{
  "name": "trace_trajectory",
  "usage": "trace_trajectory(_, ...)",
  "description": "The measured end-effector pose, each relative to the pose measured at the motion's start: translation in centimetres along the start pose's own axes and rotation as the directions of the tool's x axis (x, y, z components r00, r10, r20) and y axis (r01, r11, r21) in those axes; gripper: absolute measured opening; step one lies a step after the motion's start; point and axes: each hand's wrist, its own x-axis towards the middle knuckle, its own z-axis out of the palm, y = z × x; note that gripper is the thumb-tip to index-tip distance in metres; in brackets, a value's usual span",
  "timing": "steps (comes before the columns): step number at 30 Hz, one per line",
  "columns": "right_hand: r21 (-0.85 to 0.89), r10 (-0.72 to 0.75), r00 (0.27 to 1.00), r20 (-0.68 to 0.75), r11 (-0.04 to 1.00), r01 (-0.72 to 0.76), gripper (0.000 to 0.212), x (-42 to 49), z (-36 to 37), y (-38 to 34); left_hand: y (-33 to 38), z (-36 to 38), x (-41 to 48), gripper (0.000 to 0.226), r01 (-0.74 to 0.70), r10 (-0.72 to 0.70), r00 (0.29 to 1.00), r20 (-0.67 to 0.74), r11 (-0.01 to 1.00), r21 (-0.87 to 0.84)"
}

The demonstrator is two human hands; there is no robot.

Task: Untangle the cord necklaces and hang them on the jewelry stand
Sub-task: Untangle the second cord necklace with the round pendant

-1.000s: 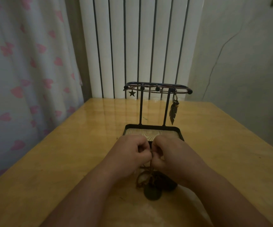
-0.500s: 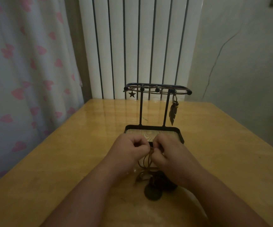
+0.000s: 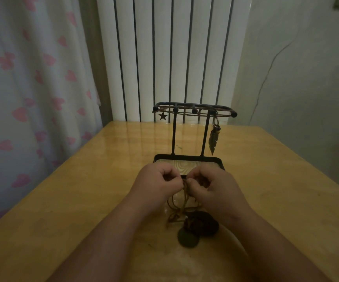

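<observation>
1. While the left hand (image 3: 158, 180) and the right hand (image 3: 211, 184) are curled close together just in front of the jewelry stand (image 3: 187, 158), each one pinches the thin brown cords (image 3: 182, 202) between finger and thumb.
2. The cords hang down from the fingers to a tangled heap on the table (image 3: 83, 200). A round dark pendant (image 3: 188, 238) and a bigger dark lump (image 3: 205, 222) lie there, touching.
3. The cords look soft, floppy and light. I think they will bend any way and slip a little, so small tight pinches should work best.
4. The pendants look heavier than the cord. They may swing and pull a knot tighter if lifted fast.
5. A good place to hold is right beside the knot, one hand on each side, easing the loop loose gently.
6. Cords with a star charm (image 3: 162, 116) and a feather charm (image 3: 213, 142) already hang on the stand's top bar.
</observation>
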Motion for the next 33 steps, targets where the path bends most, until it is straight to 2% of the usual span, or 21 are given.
trace_trajectory(6, -0.204, -0.005, 0.996, 0.094, 0.979, 0.024, 0.008, 0.1, -0.6, -0.6, 0.2, 0.1, -0.1, 0.022, -0.028, 0.024, 0.998, 0.057, 0.997, 0.067)
trace_trajectory(12, -0.059, 0.022, 0.998, 0.052, 0.998, -0.019, 0.01, -0.1, -0.5, -0.6, 0.1, 0.0, -0.2, 0.023, 0.036, -0.034, 0.999, 0.032, 0.998, -0.05)
trace_trajectory(19, 0.025, 0.044, 0.996, 0.076, 0.999, -0.046, 0.004, -0.1, -0.3, 0.0, 0.1, 0.0, -0.1, 0.021, 0.064, -0.062, 0.997, 0.039, 0.996, -0.057)
trace_trajectory(33, -0.043, -0.002, 1.0, 0.022, 0.999, 0.003, 0.011, -0.1, -0.2, 0.2, 0.3, 0.1, -0.3, 0.02, 0.063, -0.06, 0.997, 0.055, 0.996, -0.065)
